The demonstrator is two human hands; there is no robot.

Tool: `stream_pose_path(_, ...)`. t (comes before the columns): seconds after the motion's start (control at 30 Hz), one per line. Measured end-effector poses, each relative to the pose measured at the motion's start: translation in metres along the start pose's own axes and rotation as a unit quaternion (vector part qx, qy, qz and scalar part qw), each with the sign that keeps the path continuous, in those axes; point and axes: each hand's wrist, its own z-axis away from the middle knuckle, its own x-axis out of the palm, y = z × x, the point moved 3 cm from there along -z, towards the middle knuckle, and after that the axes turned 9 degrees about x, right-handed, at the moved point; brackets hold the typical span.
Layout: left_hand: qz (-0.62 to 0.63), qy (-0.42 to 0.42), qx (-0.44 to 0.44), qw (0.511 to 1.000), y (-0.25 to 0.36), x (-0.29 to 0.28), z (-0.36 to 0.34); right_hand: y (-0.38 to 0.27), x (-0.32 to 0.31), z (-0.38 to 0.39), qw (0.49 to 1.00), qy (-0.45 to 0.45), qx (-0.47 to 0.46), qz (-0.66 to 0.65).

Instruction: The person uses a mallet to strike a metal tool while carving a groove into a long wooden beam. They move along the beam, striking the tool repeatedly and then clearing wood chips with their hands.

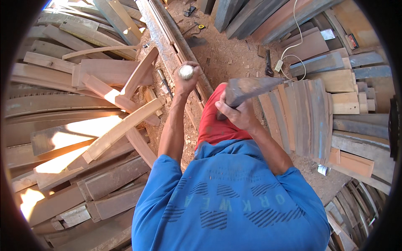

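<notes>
Over the long, straight, pinkish-brown wooden beam (pixel 169 33), gripping in the left hand (pixel 190 79), with fingers curled tight, a tool with a round, whitish end cap (pixel 186 72), seen nearly end-on; cannot tell the shape of its tip, hidden below, nor whether touching the wood. To the right, above red cloth shorts (pixel 211 125), clasping in the right hand (pixel 238 113), fingers wrapped and thumb closed over, a heavy, dark-brown, wedge-shaped wooden mallet (pixel 251 89), with the head pointing rightward and apart from the cap. Could, with an off-centre swing, glance off so small a cap and hit the left knuckles, bare and close around it. Might also, with a tilted grip, skid on the beam toward the near leg. Could snag a foot on the slim, grey-and-black metal hand tool (pixel 164 83) lying loose among shavings just left of the beam. As for containers, can make out none for certain; at most, on the floor at right, a short white cylinder (pixel 322 170) lying on its side, perhaps cup or roll, with contents impossible to tell.
</notes>
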Motion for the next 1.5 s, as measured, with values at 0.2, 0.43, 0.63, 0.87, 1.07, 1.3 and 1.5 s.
stream_pose_path(0.2, -0.021, -0.042, 0.003, 0.999, 0.021, 0.015, -0.013, -0.022, -0.016, 0.003, 0.996, 0.005, 0.073, -0.051)
stream_pose_path(0.43, -0.063, -0.060, 0.022, 0.996, 0.021, 0.023, -0.011, -0.084, -0.053, -0.024, 0.989, 0.134, -0.037, -0.048)
stream_pose_path(0.63, -0.091, -0.103, 0.052, 0.989, 0.022, 0.031, -0.009, -0.104, -0.058, -0.050, 0.976, 0.203, -0.076, -0.031)
stream_pose_path(0.87, -0.057, -0.080, 0.104, 0.990, 0.027, 0.043, -0.011, -0.014, -0.027, -0.063, 0.942, 0.013, 0.116, 0.314)
stream_pose_path(1.07, -0.118, -0.073, 0.124, 0.983, 0.033, 0.031, -0.014, -0.048, -0.014, -0.045, 0.975, 0.037, 0.066, 0.208)
stream_pose_path(1.3, -0.101, -0.103, 0.026, 0.989, 0.019, 0.031, -0.013, -0.071, -0.041, -0.049, 0.979, 0.143, 0.024, 0.147)
stream_pose_path(1.5, -0.192, -0.120, 0.134, 0.965, 0.020, 0.053, -0.007, 0.000, -0.024, -0.065, 0.869, -0.011, 0.165, 0.467)
